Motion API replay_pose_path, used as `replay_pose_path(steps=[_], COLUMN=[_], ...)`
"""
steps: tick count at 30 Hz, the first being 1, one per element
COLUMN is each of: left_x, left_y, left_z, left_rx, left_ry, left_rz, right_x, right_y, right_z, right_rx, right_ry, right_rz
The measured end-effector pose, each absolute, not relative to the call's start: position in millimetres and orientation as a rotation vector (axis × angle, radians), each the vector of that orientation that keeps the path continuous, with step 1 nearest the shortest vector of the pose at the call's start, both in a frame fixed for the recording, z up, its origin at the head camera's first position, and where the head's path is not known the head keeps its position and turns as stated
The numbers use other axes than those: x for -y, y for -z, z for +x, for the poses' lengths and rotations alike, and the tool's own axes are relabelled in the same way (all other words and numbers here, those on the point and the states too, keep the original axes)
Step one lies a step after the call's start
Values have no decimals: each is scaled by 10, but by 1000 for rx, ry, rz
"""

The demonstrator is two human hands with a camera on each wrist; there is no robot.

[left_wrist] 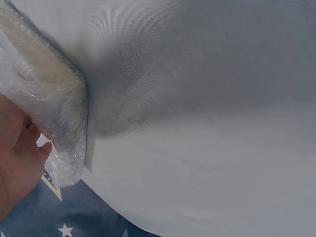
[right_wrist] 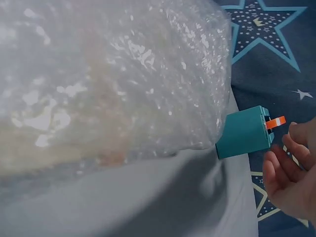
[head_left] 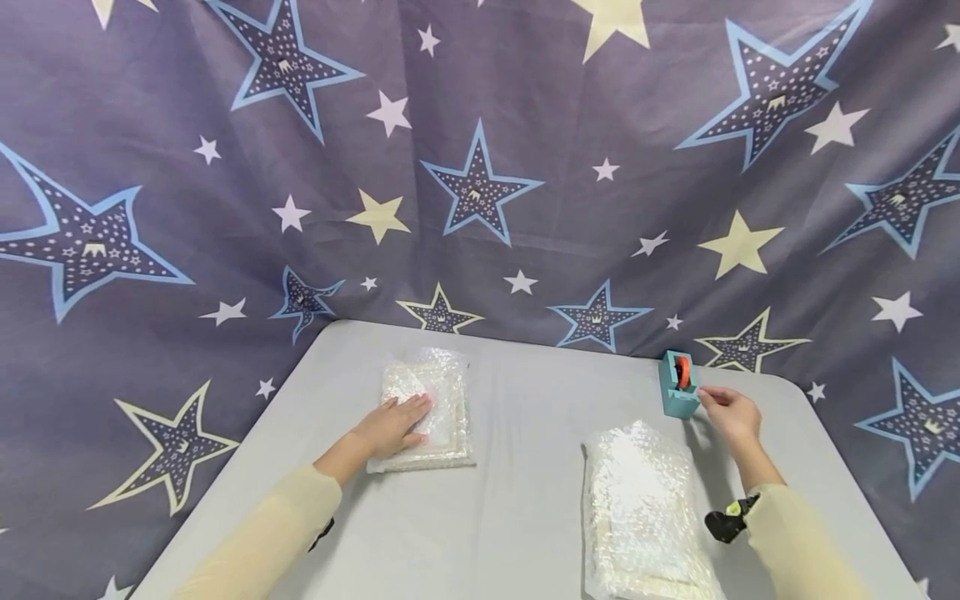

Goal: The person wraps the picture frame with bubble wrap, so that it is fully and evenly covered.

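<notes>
My left hand [head_left: 395, 425] rests with its fingers spread on a flat package in bubble wrap [head_left: 446, 396] at the left of the table. In the left wrist view, part of that hand [left_wrist: 19, 153] lies against the package's wrapping [left_wrist: 64, 113]. At the back right stands a teal tape dispenser [head_left: 678, 398] with an orange tape roll [head_left: 682, 372]. By its front end, my right hand [head_left: 733, 412] has thumb and forefinger together, pinching the tape's end; the clear strip itself is barely visible. The right wrist view shows curled fingers [right_wrist: 284, 160] beside the dispenser [right_wrist: 244, 132].
A second, larger bubble-wrapped package [head_left: 645, 517] lies at the front right, close to my right forearm. The pale grey table [head_left: 525, 467] meets a dark star-patterned curtain [head_left: 540, 242] behind and at both sides.
</notes>
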State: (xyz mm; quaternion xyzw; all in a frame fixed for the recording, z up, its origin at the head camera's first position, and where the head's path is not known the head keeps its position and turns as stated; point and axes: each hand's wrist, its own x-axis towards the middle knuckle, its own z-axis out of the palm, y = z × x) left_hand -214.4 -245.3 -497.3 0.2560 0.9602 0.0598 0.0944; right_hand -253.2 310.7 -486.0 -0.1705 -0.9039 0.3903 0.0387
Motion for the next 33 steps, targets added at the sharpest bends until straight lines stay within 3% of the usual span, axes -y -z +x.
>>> replay_pose_path(steps=[7, 24, 33], left_x=[2422, 2441, 2456], left_y=[4959, 4981, 4977], left_z=[-2123, -2144, -2125], left_rx=[-2843, -2848, -2844], left_ry=[-185, -200, -211], left_rz=[767, 735, 729], right_x=[-3103, -3015, -3070], right_y=[4864, 4660, 4594], right_z=[-2628, -2825, -2936], right_rx=[2916, 2970, 2758], right_ry=[-933, -1021, -1649], right_rz=[-422, -744, -983])
